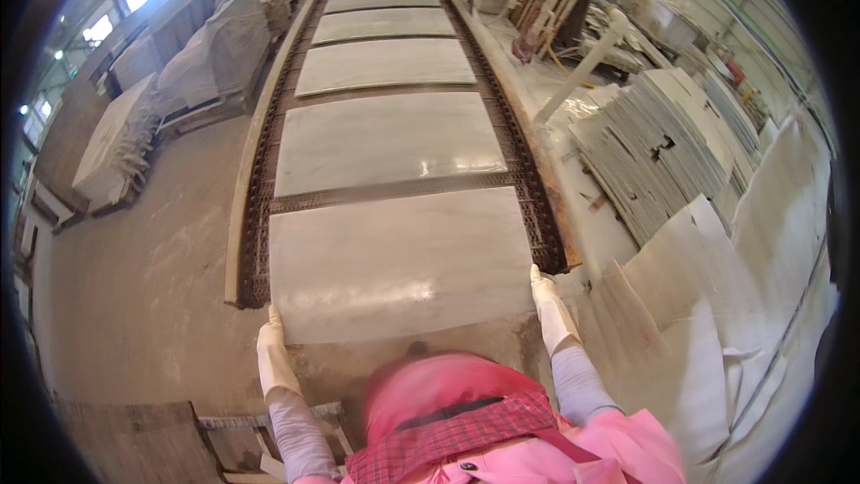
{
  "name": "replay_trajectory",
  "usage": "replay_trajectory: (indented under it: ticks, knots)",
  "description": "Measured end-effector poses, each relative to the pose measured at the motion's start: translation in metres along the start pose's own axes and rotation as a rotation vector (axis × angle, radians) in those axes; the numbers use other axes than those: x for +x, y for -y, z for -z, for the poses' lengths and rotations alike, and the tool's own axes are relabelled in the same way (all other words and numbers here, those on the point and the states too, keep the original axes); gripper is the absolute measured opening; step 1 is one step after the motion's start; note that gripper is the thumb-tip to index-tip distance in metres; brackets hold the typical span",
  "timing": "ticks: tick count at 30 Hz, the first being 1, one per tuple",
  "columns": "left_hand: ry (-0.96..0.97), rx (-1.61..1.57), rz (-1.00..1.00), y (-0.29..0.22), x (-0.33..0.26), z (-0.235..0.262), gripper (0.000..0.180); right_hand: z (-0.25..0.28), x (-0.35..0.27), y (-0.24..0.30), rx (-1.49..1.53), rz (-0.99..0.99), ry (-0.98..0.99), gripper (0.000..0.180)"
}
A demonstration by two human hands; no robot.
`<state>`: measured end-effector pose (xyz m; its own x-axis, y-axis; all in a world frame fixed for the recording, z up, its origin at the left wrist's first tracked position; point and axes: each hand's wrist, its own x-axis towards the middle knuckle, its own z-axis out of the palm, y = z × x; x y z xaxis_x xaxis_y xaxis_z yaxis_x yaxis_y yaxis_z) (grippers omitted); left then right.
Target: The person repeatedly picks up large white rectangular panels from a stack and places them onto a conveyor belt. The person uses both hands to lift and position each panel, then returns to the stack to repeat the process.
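Note:
A pale, glossy stone slab (399, 260) lies flat at the near end of a conveyor, its front edge sticking out past the belt toward me. My left hand (270, 332), in a cream rubber glove, grips the slab's near left corner. On the opposite side my right hand (548, 300), gloved alike, holds the slab's right edge near the front corner. Both thumbs show along the edges; the other fingers are hidden beneath or beside the stone. Just beyond, a second slab (390, 145) rests on the belt, a narrow gap apart from the first.
The chain-mesh conveyor (542, 224) runs away from me, carrying several more slabs (385, 65) in a row. Stacked slabs (112, 148) stand at left. At right are a grey slab stack (654, 143), white sheets (761, 260) and a slanted pale post (582, 67).

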<state>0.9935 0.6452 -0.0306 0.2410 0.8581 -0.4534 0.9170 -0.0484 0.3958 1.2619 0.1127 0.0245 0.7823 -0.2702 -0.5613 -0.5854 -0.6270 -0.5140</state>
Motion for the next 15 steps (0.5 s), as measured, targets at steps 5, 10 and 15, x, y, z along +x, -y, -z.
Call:
replay_trajectory:
  ticks: [5,10,15]
  knots:
    - [0.209,-0.511,0.187,0.011,-0.028,0.005,0.071,-0.003,0.012,-0.008,0.044,0.019,-0.011,0.087]
    - [0.271,-0.981,0.163,0.025,-0.041,-0.014,0.074,-0.009,0.047,-0.020,-0.026,0.009,0.018,0.084]
    - [0.276,-1.341,0.059,0.040,-0.066,-0.039,0.076,0.001,0.052,-0.055,0.344,0.144,0.205,0.078]
